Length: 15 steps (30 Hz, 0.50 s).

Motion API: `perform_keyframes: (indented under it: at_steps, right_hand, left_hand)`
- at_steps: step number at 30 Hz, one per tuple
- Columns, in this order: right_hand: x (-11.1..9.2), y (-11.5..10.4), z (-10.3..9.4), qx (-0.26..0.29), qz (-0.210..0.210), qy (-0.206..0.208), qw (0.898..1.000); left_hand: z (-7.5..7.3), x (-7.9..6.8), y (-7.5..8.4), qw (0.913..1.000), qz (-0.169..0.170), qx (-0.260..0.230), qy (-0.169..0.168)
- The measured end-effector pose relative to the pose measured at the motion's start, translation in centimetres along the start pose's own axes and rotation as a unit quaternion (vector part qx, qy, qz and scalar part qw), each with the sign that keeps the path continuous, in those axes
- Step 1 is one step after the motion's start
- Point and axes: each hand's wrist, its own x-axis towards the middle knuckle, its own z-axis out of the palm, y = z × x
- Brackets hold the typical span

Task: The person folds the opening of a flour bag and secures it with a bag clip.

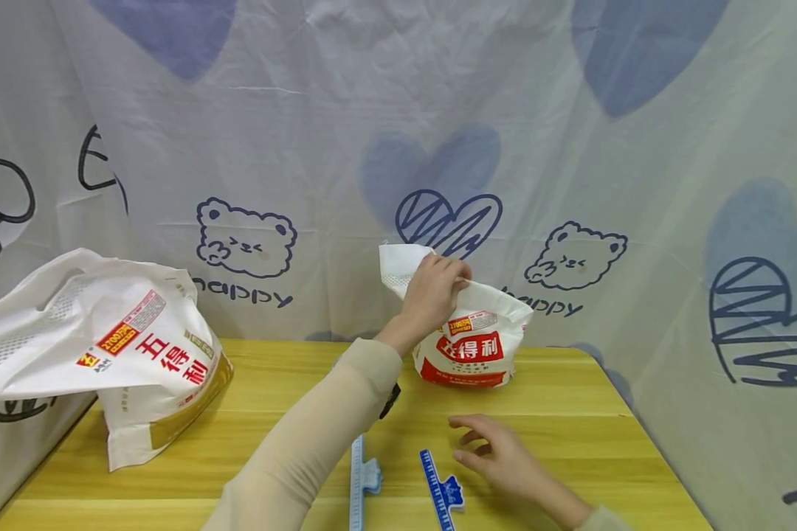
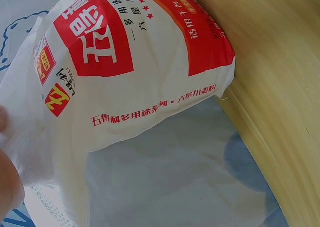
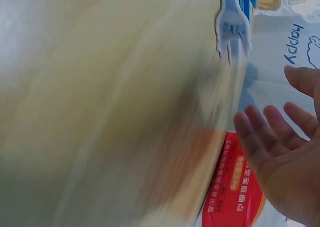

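My left hand point(image 1: 436, 284) grips the gathered top of a white flour bag with red panels point(image 1: 471, 354), which stands at the back of the table. In the left wrist view, the bag point(image 2: 145, 104) fills the upper left, with only parts of the fingers point(image 2: 7, 182) at the left edge. Over the table's front right, my right hand point(image 1: 498, 453) is held apart from everything, its fingers loosely bent. A dark blue bag clip point(image 1: 441, 490) lies just left of it. Further left is a light blue clip point(image 1: 360, 479), partly cut off by the frame.
A larger white flour bag with a gold base point(image 1: 153, 361) stands at the table's left, its handle end flopped leftward. The wooden table point(image 1: 571, 442) meets a printed cloth backdrop point(image 1: 332, 147). A small black object point(image 1: 390, 402) shows partly behind the left sleeve.
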Motion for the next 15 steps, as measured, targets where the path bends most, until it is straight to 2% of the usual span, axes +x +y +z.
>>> perform_keyframes:
  at_steps: [8,15]
  right_hand:
    - [-0.3,-0.1,0.8,-0.016,0.028,-0.063,0.998]
    - [-0.4,0.1,1.2,-0.038,0.024,-0.083,0.996]
  left_hand:
    - [0.1,-0.1,-0.1,1.0,0.001,-0.002,0.001]
    - [0.1,-0.1,-0.1,1.0,0.001,-0.006,0.002]
